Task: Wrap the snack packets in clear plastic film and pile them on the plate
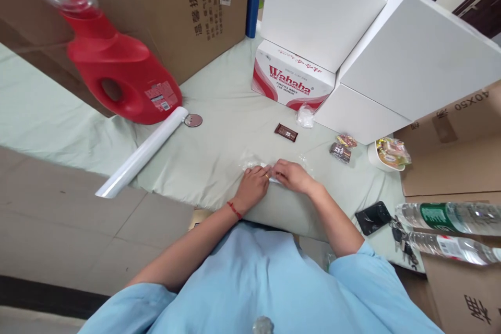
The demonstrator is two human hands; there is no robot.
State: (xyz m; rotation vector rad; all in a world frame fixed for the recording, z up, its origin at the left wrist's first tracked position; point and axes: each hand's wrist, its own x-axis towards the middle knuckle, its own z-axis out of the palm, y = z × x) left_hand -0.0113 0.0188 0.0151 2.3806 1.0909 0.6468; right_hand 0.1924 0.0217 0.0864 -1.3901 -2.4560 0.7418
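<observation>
At the near edge of the cloth-covered table (227,130), in the head view, my both hands are close tog. on thin clear plastic (249,160), w/ a small white piece (275,181) showing just by the fingertips. My left hand (252,183) lies palm down, its fingers side by side; whether they pinch smth. or only press, I cannot tell. My right hand (291,174) has its fingers curled and the tips drawn tog., pinching the plastic, as it seems to me.

To do this step well, imo, the left should hold the sheet flat, and the right should take only a small edge & pull it slowly, bc such thin plastic can tear or stick to itself. Better also to rest the wrists low, so the fingertips are steady.

Beyond the hands, the brown bar (286,132) lies apart, near a crumpled clear wrap (305,116) by the Wahaha box (293,81). The white roll (143,152) is well to the left, w/ one end past the table edge.
</observation>
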